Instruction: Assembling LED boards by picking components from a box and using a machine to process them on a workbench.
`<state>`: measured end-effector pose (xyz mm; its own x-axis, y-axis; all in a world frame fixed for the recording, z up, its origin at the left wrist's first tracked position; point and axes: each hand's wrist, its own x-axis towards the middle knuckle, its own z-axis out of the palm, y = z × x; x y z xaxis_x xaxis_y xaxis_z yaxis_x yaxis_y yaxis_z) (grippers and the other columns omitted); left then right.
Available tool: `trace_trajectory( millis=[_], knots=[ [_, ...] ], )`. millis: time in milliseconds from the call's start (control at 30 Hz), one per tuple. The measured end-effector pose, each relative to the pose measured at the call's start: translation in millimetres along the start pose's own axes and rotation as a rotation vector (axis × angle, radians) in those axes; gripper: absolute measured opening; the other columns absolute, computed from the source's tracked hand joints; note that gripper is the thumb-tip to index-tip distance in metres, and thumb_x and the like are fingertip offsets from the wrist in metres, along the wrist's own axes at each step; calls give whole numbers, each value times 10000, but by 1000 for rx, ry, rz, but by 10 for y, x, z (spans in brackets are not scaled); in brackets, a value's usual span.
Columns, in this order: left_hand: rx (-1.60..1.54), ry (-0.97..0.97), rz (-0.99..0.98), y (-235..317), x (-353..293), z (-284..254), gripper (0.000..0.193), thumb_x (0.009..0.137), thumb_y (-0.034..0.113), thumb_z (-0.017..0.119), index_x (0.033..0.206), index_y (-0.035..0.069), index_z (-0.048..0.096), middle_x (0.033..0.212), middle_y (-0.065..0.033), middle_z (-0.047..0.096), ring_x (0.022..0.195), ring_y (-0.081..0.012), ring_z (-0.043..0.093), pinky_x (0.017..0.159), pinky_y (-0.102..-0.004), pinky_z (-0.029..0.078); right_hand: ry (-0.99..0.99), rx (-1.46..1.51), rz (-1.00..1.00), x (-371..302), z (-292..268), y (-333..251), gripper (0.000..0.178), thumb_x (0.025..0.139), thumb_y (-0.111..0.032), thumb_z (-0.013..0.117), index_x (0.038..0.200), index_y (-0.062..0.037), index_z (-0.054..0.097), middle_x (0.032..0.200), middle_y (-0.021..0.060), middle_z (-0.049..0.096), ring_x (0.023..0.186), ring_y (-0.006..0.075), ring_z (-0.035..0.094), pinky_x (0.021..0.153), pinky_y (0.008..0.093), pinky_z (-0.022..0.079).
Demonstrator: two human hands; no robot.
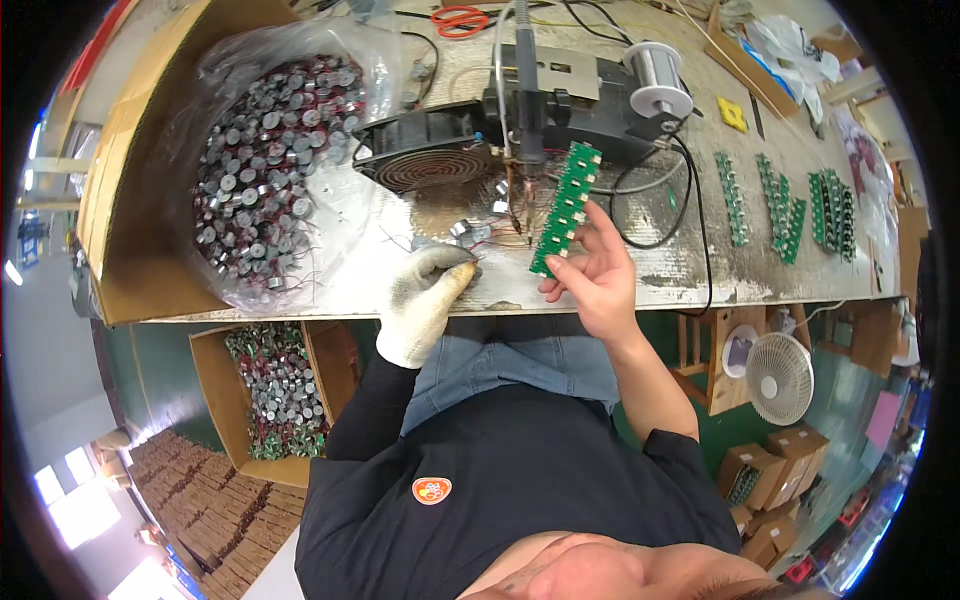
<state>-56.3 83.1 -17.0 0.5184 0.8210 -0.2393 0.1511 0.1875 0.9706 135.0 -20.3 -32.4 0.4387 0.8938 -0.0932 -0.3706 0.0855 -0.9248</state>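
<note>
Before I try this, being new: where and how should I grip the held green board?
Probably pinch the green board by its lower right edge, from the right like the right hand: it's a narrow, tilted strip with the soldering iron on its left.

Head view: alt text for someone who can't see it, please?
A bare right hand holds a green circuit board near an upright soldering iron; the gloved left hand pinches thin wires. Small round metal parts are heaped at left; more boards lie at right.
</note>
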Motion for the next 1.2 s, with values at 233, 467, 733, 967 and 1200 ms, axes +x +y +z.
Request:
trace_trajectory(
  millis=[233,467,733,967,1200],
  knots=[
    [128,-111,115,27,96,162,134,844,91,640,911,-22,663,919,-68,636,824,-124,580,740,-257,456,-38,6,66,25,-8,-55,717,846,87,588,1458,-31,234,1118,201,549,677,200,659,524,259,526],
    [56,-117,53,83,100,311,127,855,91,637,895,-29,652,868,-62,638,771,-105,580,697,-252,466,-61,13,41,25,-44,-52,744,831,112,557,1472,-52,215,1207,234,537,680,221,663,515,282,536],
    [-219,-130,-153,71,116,367,155,866,101,638,933,-38,625,837,-57,631,764,-102,584,672,-236,478,-47,67,16,60,10,-62,752,834,116,550,1477,-63,202,1214,235,529,678,226,664,507,284,538],
    [-262,-118,-176,50,153,370,147,866,101,634,927,-31,613,826,-54,623,748,-102,585,661,-242,487,-45,134,13,88,36,-82,722,839,108,561,1460,-46,226,1135,185,546,693,203,665,526,263,527],
    [-223,-121,-157,73,197,371,126,859,93,623,899,-27,613,807,-50,623,732,-101,584,645,-240,482,-33,105,19,128,27,-83,749,827,120,547,1468,-77,213,1176,225,542,668,225,661,505,279,534]
  ],
)
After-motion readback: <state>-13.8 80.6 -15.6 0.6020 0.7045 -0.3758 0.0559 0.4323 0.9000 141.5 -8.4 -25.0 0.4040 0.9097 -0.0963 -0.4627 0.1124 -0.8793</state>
